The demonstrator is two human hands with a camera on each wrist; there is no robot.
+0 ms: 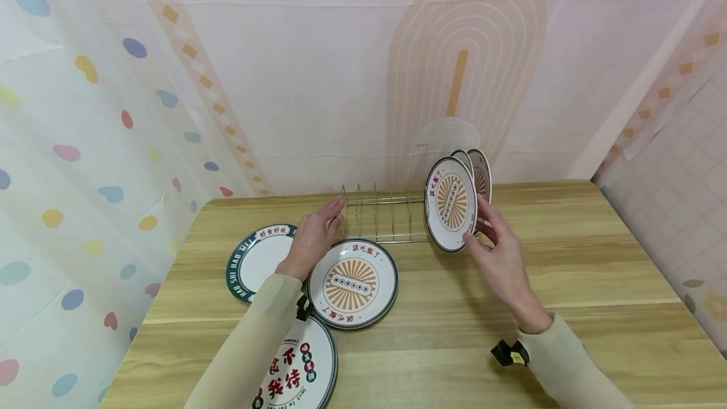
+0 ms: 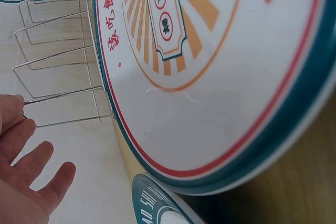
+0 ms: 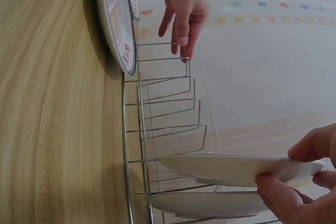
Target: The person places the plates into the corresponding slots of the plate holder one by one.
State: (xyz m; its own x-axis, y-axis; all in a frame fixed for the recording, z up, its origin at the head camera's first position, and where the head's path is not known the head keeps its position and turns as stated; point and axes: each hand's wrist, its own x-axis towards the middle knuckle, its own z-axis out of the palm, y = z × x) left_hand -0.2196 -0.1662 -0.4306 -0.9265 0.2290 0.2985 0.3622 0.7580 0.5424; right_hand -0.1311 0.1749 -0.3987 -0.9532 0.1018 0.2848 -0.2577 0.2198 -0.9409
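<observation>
**Right hand on a plate, left hand on the rack!**

And there's your right hand (image 1: pixel 501 256), pinching a sunburst plate (image 1: pixel 451 204) by its rim, thumb in front, fingers behind! That plate leans upright at the right end of the wire rack (image 3: pixel 144 130), its lower edge down at the wires; whether it's fully seated, you can't tell from here. Just behind it, more upright plates (image 1: pixel 482 175) stand in the rack.

Over to your left hand (image 1: pixel 311 237): thumb and finger pinch the rack's left end, the other fingers spread apart. Right below that hand, a flat sunburst plate (image 1: pixel 352 286) lies on the wooden table (image 1: pixel 431 346), in front of the rack. A green-rimmed plate (image 1: pixel 258 264) lies to its left, and a red-lettered plate (image 1: pixel 309 371) sits nearer you, partly under your left sleeve (image 1: pixel 250 346).
</observation>
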